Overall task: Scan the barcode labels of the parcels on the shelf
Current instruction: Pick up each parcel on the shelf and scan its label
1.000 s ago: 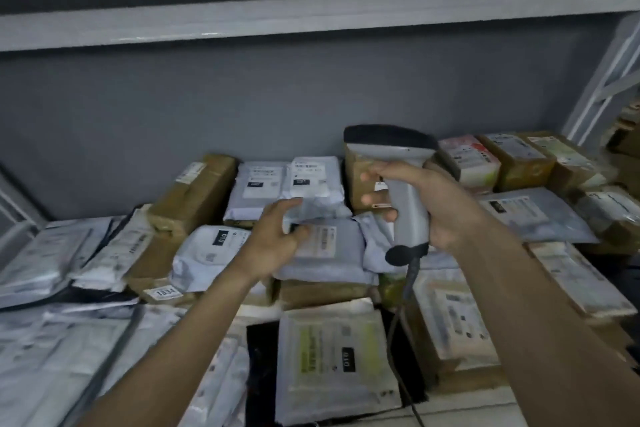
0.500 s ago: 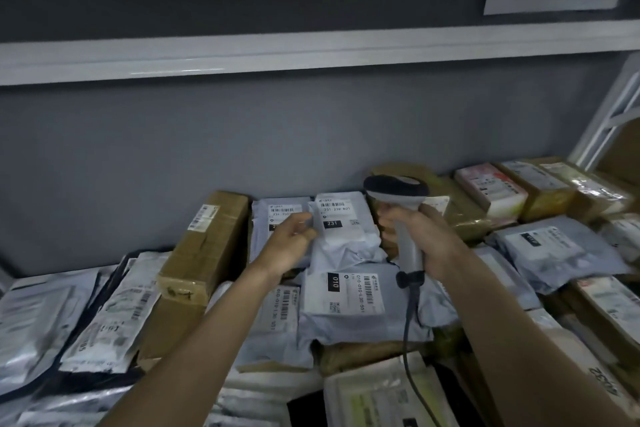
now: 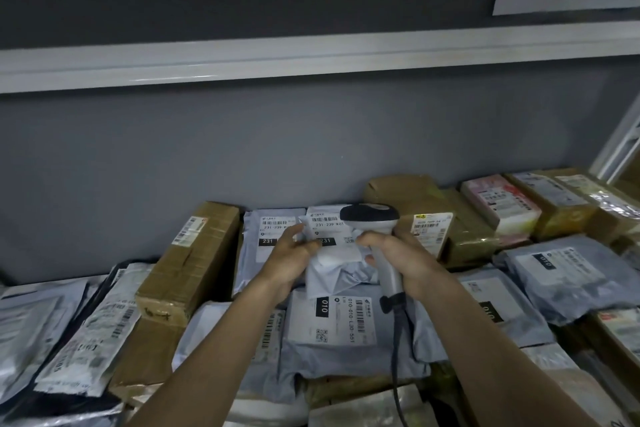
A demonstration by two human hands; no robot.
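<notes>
Left hand (image 3: 294,255) extended forward, fingers curled, a grey mailer parcel (image 3: 332,253) pinched at its left edge near the shelf's back wall. Right hand (image 3: 398,255) wrapped round a corded scanner (image 3: 375,236), held just above the parcel's label. Brown boxes (image 3: 194,253) crowded alongside.

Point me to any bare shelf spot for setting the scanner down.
None visible. Parcels cover the shelf from the left mailers to the right boxes, touching or overlapping. Only open room is the air above them, against the grey wall. Tightest around the left hand and scanner.
</notes>
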